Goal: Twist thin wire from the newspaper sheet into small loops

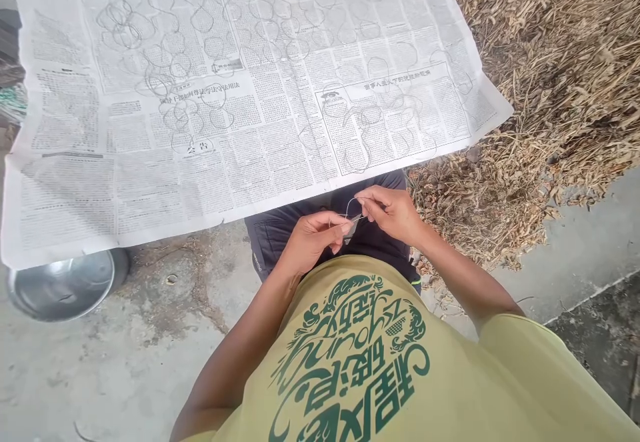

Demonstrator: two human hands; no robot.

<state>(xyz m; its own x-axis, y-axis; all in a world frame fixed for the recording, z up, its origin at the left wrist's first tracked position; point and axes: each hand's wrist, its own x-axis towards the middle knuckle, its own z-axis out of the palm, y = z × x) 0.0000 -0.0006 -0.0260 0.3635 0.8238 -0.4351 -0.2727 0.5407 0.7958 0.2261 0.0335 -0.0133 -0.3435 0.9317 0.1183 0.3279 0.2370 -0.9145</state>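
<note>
Close to my lap, my left hand (320, 234) is closed in a pinch around a small flat grey piece (352, 230), whose kind I cannot make out. My right hand (393, 212) pinches a thin pale wire (350, 203) that curves in a small arc between both hands. The fingertips of the two hands nearly meet. Just beyond them, a sheet of newspaper (165, 195) is spread out, with many thin wire loops (216, 110) lying across it, singly and in overlapping clusters.
Below the newspaper's left corner, a round metal basin (65, 285) stands on the concrete floor (150, 362). Dry straw and leaves (560, 89) are heaped along the right side. Dark trousers (270, 235) show under the paper's front edge.
</note>
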